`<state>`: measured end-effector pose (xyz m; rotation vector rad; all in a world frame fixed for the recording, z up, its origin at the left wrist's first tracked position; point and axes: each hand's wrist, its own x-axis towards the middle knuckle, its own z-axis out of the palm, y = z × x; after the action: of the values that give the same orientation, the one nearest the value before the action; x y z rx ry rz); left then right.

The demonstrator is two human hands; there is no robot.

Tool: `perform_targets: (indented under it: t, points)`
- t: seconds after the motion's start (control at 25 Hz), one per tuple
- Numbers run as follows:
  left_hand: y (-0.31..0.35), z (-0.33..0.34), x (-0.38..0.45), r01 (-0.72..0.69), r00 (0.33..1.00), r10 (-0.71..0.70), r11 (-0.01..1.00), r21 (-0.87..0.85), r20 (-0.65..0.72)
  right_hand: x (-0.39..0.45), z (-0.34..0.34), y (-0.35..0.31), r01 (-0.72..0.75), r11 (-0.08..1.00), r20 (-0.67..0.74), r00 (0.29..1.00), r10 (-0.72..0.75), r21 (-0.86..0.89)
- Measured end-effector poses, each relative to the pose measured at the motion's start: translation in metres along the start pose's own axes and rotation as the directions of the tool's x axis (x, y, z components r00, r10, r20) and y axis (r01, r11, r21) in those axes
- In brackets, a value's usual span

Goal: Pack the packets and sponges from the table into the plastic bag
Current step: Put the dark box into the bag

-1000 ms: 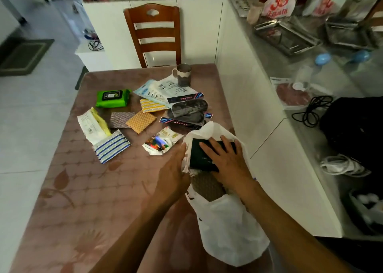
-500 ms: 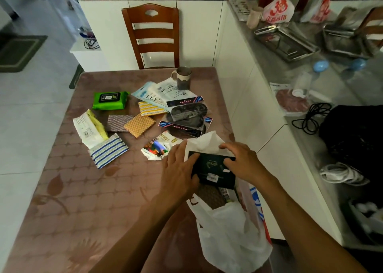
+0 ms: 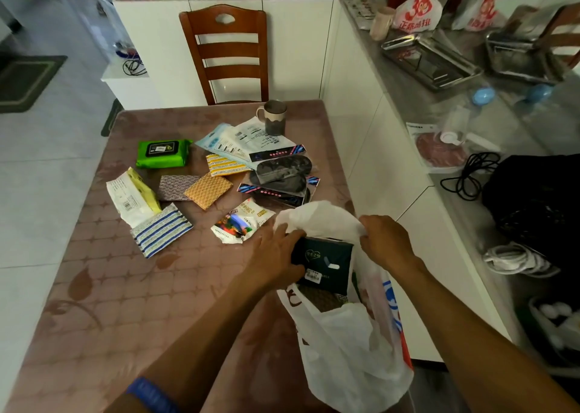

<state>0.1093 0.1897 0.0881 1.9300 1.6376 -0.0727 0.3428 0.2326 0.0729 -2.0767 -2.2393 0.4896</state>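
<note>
A white plastic bag (image 3: 342, 346) hangs over the table's right front edge, mouth open. A dark green packet (image 3: 326, 260) sits in the mouth, above a brown sponge (image 3: 320, 298) inside. My left hand (image 3: 274, 255) grips the packet's left side. My right hand (image 3: 384, 243) pinches the bag's right rim and holds it up. Loose on the table lie a green wipes pack (image 3: 163, 152), a colourful snack packet (image 3: 240, 222), a blue-striped sponge (image 3: 161, 229), an orange sponge (image 3: 207, 189), a purple sponge (image 3: 176, 186), a yellow-striped sponge (image 3: 224, 164) and dark mask packets (image 3: 281, 177).
A mug (image 3: 274, 117) stands at the table's far edge before a wooden chair (image 3: 227, 51). A white-and-yellow packet (image 3: 131, 196) and white sachets (image 3: 230, 141) lie among the items. A white counter (image 3: 470, 136) with trays, cables and bags runs along the right.
My right hand has left the dark green packet and taken the bag's right rim. My left hand has moved onto the packet, which now sits lower in the bag's mouth.
</note>
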Motion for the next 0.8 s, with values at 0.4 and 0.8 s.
perform_targets:
  t: [0.4, 0.8]
  points:
    - [0.023, -0.038, 0.003, -0.322, 0.919, 0.216, 0.893, -0.313, -0.330, -0.119, -0.013, -0.031, -0.026, 0.832, -0.060, 0.996, 0.071, 0.554]
    - [0.034, -0.031, -0.004, -0.113, 0.864, 0.072, 0.992, -0.051, -0.498, -0.196, 0.041, -0.060, 0.267, 0.957, 0.393, 0.897, -0.204, -0.112]
